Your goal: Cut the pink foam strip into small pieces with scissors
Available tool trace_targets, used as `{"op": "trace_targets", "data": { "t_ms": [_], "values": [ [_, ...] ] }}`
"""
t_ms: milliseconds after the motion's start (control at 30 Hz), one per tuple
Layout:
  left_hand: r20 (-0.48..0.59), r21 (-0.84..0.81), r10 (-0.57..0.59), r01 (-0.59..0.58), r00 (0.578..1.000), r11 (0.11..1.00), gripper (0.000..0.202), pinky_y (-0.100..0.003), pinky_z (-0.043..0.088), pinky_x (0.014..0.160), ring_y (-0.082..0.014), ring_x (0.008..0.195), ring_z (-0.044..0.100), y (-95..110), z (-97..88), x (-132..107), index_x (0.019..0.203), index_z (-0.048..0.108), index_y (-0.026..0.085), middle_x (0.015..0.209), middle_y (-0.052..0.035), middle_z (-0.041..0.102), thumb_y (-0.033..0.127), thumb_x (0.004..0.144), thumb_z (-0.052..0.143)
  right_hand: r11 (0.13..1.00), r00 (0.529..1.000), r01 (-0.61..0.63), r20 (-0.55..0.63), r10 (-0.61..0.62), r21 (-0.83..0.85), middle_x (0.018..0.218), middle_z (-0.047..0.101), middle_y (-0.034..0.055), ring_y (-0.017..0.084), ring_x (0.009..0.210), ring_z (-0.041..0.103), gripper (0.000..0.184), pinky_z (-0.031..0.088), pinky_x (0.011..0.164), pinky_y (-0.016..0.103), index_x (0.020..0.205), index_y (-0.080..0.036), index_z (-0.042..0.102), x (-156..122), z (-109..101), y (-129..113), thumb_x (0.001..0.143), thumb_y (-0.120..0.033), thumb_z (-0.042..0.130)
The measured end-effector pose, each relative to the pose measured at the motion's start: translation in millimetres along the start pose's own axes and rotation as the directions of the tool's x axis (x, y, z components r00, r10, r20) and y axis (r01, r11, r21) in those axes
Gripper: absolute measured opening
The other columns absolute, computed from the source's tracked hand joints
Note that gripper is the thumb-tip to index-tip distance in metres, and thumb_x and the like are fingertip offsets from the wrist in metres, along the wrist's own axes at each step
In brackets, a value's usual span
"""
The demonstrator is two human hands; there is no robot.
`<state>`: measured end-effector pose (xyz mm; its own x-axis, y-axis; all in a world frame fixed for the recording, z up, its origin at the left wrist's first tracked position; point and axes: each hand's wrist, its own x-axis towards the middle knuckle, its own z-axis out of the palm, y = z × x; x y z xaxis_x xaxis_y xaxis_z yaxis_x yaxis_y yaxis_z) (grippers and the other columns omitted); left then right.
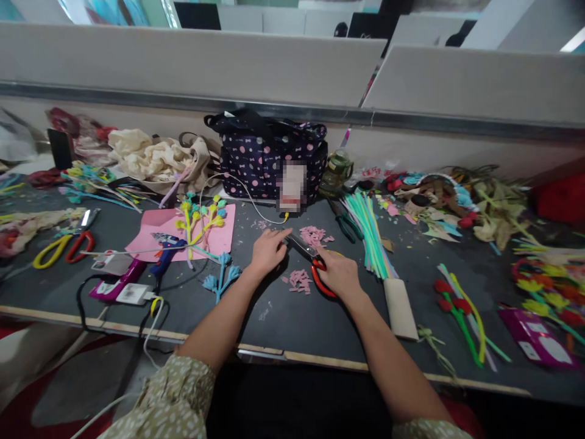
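Scissors are held; the clear plastic's red print is blurred.

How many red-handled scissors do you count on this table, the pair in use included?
2: the held scissors, in the right hand, and the other scissors, lying left of the pink sheet. Others may be hidden.

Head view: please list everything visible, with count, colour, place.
Bag: one, dark blue, back centre
Jar: one, green, beside bag
Pipe-cleaner bundle: one, mostly green, right
Pliers: one, dark, beside bundle
Sheet: one, pink, left
Glue gun: one, blue, partly on sheet
Scissors: two, red-yellow, one left, one in right hand
Cut pieces: many, pink, near hands
Other clutter: uncounted, mixed, both sides
Left hand: one, bare, at scissors' tips
Right hand: one, bare, holding scissors
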<state>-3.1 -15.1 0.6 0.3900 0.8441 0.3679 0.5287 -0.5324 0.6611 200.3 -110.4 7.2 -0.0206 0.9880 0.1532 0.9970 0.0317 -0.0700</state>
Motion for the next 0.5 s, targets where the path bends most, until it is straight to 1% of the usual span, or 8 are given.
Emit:
{"op": "trace_targets", "data": {
  "t_ms": [133,200,267,367,400,500],
  "values": [
    [-0.125,-0.052,-0.128,0.122,0.984,0.991,0.048,-0.034,0.04,0.087,-0.025,0.087,0.054,-4.0,-1.5,0.9,0.119,0.068,0.028,0.081,-0.0044,0.065,0.015,0.074,0.059,1.0,1.0,0.003,-0.008,-0.003,0.013,0.104,0.072,0.0049,0.021,0.094,0.064,0.046,0.042,0.067,0.026,0.132,-0.027,0.055,0.3,0.2,-0.1,0.086,-0.032,0.051],
    [-0.167,-0.077,-0.195,0.184,0.966,0.98,0.045,-0.034,0.041,0.084,-0.025,0.085,0.054,-6.2,-1.3,1.7,0.117,0.068,0.026,0.078,-0.0041,0.064,0.016,0.074,0.06,0.999,1.0,-0.017,-0.022,0.018,0.036,0.106,0.072,0.0048,0.021,0.093,0.065,0.046,0.043,0.067,0.026,0.132,-0.027,0.055,0.8,0.9,1.3,0.086,-0.032,0.051],
    [-0.192,-0.102,-0.229,0.213,0.954,0.972,0.037,-0.034,0.041,0.082,-0.025,0.083,0.055,-8.1,-0.2,2.5,0.11,0.07,0.025,0.077,-0.0043,0.063,0.019,0.075,0.062,0.996,0.997,-0.057,-0.052,0.06,0.063,0.107,0.072,0.0045,0.02,0.09,0.066,0.046,0.043,0.067,0.026,0.13,-0.026,0.057,1.7,2.0,4.0,0.086,-0.034,0.052],
    [-0.193,-0.105,-0.192,0.175,0.962,0.979,0.014,-0.034,0.039,0.082,-0.0246,0.086,0.055,-8.6,2.6,2.9,0.088,0.071,0.025,0.082,-0.0051,0.066,0.023,0.08,0.06,0.985,0.984,-0.126,-0.113,0.14,0.119,0.105,0.072,0.0038,0.02,0.087,0.066,0.043,0.043,0.067,0.027,0.127,-0.027,0.059,3.5,3.8,9.9,0.085,-0.035,0.052],
    [-0.186,-0.093,-0.168,0.153,0.968,0.984,0.011,-0.034,0.039,0.082,-0.0242,0.087,0.055,-8.1,3.7,2.7,0.081,0.07,0.025,0.084,-0.0051,0.067,0.024,0.082,0.059,0.977,0.976,-0.153,-0.132,0.173,0.149,0.104,0.072,0.0036,0.02,0.087,0.066,0.043,0.043,0.068,0.027,0.127,-0.027,0.059,4.2,4.4,11.9,0.085,-0.035,0.052],
    [-0.135,-0.044,-0.1,0.095,0.986,0.995,0.018,-0.034,0.038,0.083,-0.0233,0.085,0.053,-5.5,6.5,1.5,0.071,0.067,0.023,0.079,-0.005,0.066,0.031,0.085,0.058,0.939,0.947,-0.231,-0.163,0.277,0.254,0.097,0.073,0.0026,0.02,0.085,0.066,0.044,0.043,0.069,0.027,0.128,-0.026,0.059,6.0,5.8,15.5,0.084,-0.034,0.053]
  ]
}}
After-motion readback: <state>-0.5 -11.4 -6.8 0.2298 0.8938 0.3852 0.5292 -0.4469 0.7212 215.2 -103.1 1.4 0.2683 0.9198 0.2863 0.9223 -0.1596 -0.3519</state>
